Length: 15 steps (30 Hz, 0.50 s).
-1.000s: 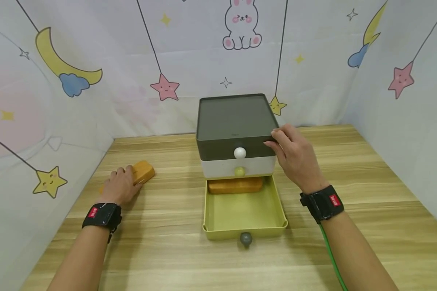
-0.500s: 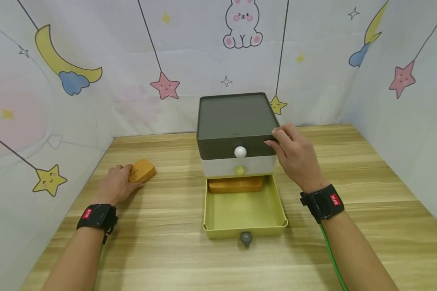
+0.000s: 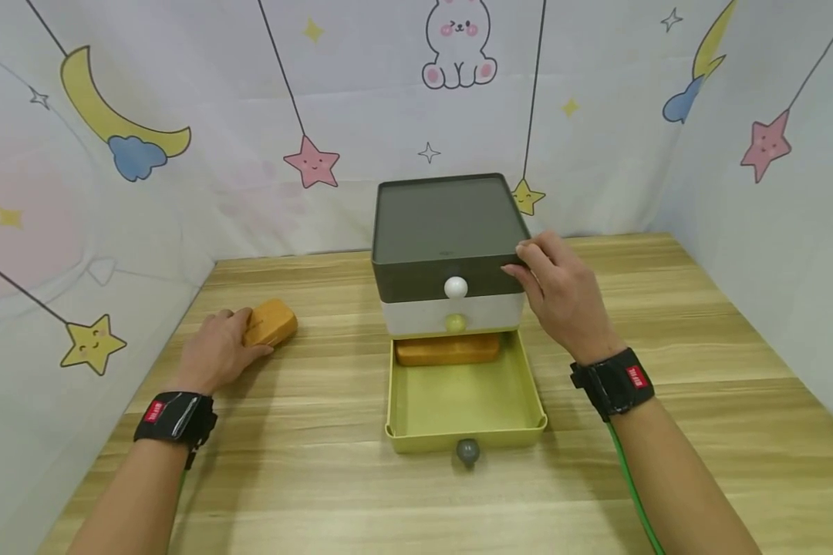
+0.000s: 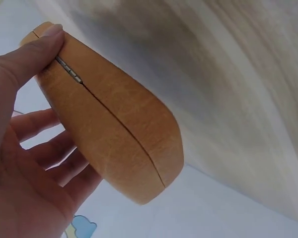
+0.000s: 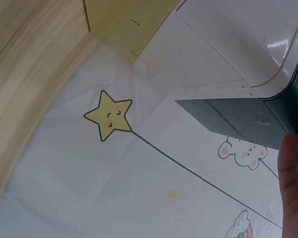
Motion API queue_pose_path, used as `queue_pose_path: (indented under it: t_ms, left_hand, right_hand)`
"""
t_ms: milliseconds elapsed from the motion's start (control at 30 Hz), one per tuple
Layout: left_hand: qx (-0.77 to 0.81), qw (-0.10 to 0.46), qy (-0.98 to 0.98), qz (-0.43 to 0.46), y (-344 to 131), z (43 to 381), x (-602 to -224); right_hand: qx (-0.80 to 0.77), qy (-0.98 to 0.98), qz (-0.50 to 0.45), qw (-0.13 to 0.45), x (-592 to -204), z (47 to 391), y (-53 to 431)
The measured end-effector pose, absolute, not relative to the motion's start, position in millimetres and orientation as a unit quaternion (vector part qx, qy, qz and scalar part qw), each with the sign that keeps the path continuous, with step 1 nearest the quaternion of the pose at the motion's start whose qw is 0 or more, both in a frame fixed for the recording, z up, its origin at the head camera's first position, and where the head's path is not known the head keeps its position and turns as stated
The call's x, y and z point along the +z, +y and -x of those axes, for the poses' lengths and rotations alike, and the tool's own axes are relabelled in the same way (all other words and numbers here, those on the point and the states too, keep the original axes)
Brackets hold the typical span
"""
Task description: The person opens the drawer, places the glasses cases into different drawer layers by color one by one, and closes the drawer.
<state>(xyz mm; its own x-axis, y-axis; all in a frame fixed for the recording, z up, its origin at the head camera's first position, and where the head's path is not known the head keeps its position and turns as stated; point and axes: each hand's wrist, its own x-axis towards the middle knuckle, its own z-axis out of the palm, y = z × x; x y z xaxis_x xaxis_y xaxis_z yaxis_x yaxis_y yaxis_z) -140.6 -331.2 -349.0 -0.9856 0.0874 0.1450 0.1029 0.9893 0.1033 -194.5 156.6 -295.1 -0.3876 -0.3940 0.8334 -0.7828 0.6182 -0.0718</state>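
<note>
On the left of the table, my left hand (image 3: 211, 351) grips a tan glasses case (image 3: 271, 322). The left wrist view shows the case (image 4: 114, 119) with its seam and metal hinge, thumb on one side and fingers on the other. My right hand (image 3: 562, 297) holds the front right corner of a small drawer organizer (image 3: 451, 220), its fingertips on the dark top's rim. The bottom yellow-green drawer (image 3: 465, 401) is pulled out. A second tan case (image 3: 447, 349) lies at its back, partly hidden under the upper drawers.
The white middle drawer (image 3: 416, 316) and the dark top drawer are closed. A grey knob (image 3: 468, 452) sticks out from the pulled-out drawer toward the front. A printed cloth (image 3: 361, 100) encloses the wooden table (image 3: 319, 493) at the back and sides.
My left hand has shifted slightly left and back along the case, so more of the case shows. The right hand keeps its hold on the organizer. The drawer stays as it was.
</note>
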Motion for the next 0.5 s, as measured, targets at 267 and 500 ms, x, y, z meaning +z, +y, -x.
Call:
queue_pose_path:
  t_ms: [267,500]
  left_hand:
    - [-0.059,0.063,-0.994,0.068,-318,131,-333]
    - [-0.039,0.072,-0.993,0.090,-301,122,-320]
  right_hand:
    - [0.235,-0.799,-0.365,0.415,-295,194,156]
    - [0.237,-0.799,-0.366,0.415,-295,195,156]
